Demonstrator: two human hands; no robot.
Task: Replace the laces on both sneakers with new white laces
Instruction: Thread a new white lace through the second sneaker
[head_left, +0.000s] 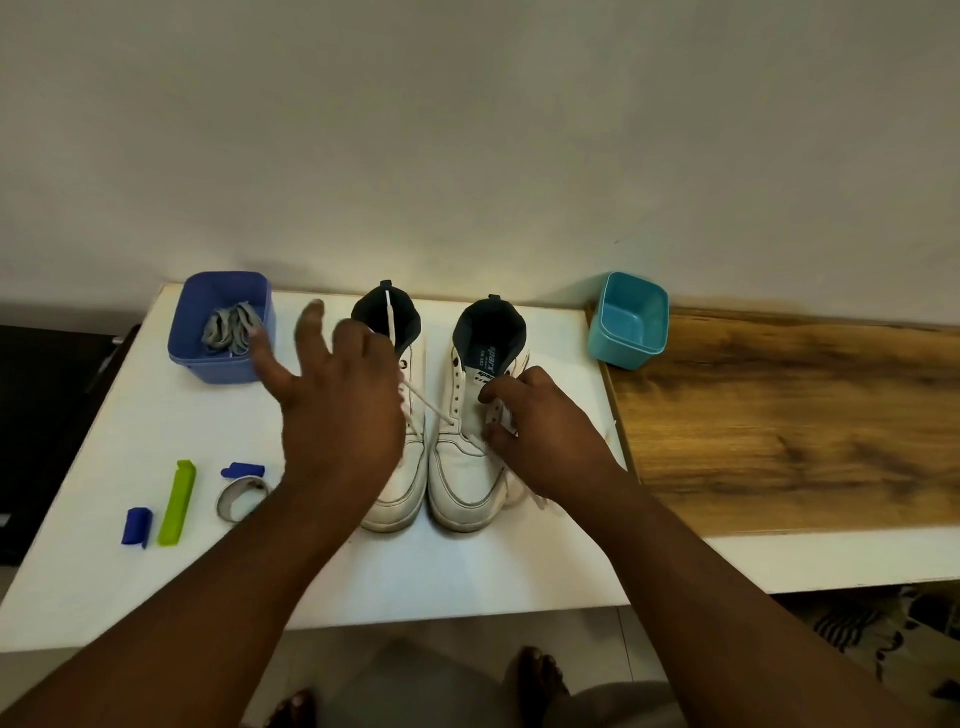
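So both white sneakers sit side by side mid-tabletop, toes toward the near edge. The left hand hovers spread open and blurry over the left sneaker, grasping nothing. A white lace crosses from that shoe to the right sneaker. The right hand has fingers curled at that shoe's eyelets; can't tell if it's pinching lace. Grey laces lie in the blue tub far left, teal tub far right.
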